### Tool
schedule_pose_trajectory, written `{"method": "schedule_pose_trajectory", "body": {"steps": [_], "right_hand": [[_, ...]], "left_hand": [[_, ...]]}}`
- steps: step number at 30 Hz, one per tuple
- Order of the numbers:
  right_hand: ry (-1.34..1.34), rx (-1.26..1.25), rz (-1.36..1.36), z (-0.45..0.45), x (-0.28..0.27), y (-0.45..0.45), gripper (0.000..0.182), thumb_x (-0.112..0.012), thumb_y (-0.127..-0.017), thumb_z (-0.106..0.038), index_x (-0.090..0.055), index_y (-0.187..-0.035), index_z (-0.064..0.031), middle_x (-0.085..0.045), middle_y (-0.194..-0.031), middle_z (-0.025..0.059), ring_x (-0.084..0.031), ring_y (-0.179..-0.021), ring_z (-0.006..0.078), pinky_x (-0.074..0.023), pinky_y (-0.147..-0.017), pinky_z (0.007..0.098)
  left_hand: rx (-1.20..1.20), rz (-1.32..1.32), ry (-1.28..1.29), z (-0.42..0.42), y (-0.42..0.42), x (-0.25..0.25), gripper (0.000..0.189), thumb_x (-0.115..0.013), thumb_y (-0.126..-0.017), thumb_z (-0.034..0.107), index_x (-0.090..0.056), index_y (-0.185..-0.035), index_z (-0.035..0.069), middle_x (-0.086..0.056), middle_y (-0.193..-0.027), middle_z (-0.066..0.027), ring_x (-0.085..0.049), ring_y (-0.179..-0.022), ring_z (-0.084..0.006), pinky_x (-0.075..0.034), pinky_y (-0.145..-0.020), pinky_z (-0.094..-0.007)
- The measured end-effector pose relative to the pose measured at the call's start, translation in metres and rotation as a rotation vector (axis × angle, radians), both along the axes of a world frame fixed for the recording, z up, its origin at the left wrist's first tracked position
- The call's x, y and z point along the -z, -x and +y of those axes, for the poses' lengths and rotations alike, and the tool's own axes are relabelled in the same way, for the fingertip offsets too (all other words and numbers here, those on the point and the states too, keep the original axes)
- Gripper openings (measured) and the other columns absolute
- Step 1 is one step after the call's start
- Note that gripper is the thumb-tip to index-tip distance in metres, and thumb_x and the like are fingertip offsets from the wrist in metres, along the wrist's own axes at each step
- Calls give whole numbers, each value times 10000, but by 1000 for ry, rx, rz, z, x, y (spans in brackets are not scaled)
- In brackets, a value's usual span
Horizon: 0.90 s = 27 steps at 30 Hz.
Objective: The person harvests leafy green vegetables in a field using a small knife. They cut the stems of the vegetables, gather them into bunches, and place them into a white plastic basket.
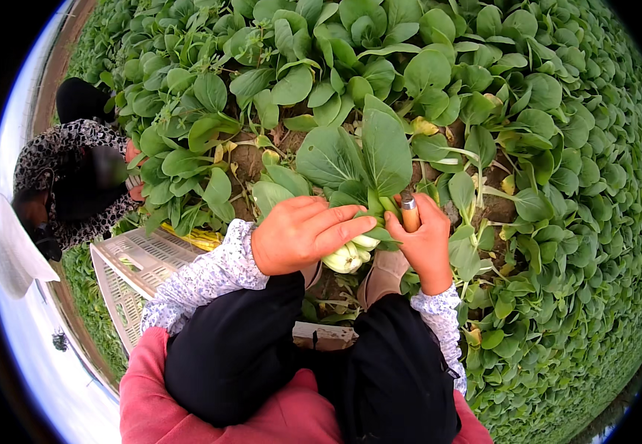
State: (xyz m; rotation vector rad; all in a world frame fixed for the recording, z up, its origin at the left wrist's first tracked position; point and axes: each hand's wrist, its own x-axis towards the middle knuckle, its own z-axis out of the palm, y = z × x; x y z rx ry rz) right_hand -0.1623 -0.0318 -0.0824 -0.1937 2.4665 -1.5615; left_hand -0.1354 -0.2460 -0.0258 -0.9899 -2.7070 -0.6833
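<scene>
My left hand (310, 233) lies over a bunch of bok choy (346, 255), its fingers around the stalks and the pale cut bases showing below. My right hand (424, 233) grips the wooden handle (410, 216) of a tool with a metal ferrule; its blade is hidden among the leaves. The right thumb rests against green stalks beside the bunch. Broad bok choy leaves (385, 152) stick up from between the two hands. Below the hands, part of my shoes (385, 277) shows.
Rows of growing bok choy (565, 183) spread ahead and to the right, with bare soil and yellowed leaves near my hands. At left stands a white plastic crate (149, 255) beside yellow strips (193, 236). Beyond it, another person (76, 177) bends over plants.
</scene>
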Motion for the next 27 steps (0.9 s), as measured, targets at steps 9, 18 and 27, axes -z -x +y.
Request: {"method": "schedule_pose_trajectory", "body": {"steps": [9, 18, 27], "right_hand": [[310, 438, -279, 3, 5, -5, 172, -664, -770, -50, -599, -913, 20, -624, -727, 58, -504, -480, 76, -406, -433, 231], [1146, 957, -346, 35, 28, 10, 215, -546, -889, -195, -523, -1000, -12, -617, -828, 99, -402, -453, 71, -357, -396, 210], [95, 232, -471, 47, 15, -6, 360, -725, -784, -140, -626, -1096, 9, -616, -881, 58, -450, -475, 33, -364, -404, 177]], "left_hand": [[-4, -97, -68, 1, 1, 0, 454, -597, -670, 103, -627, -1123, 96, -666, -1009, -73, -608, -658, -175, -499, -602, -278], [-115, -253, -257, -8, -7, -1, 509, -717, -666, 96, -601, -1162, 75, -675, -948, -101, -661, -782, -243, -522, -673, -318], [-489, -754, -811, -15, -12, -1, 606, -714, -679, -66, -503, -1244, -6, -633, -1015, -74, -624, -906, -145, -497, -813, -289]]}}
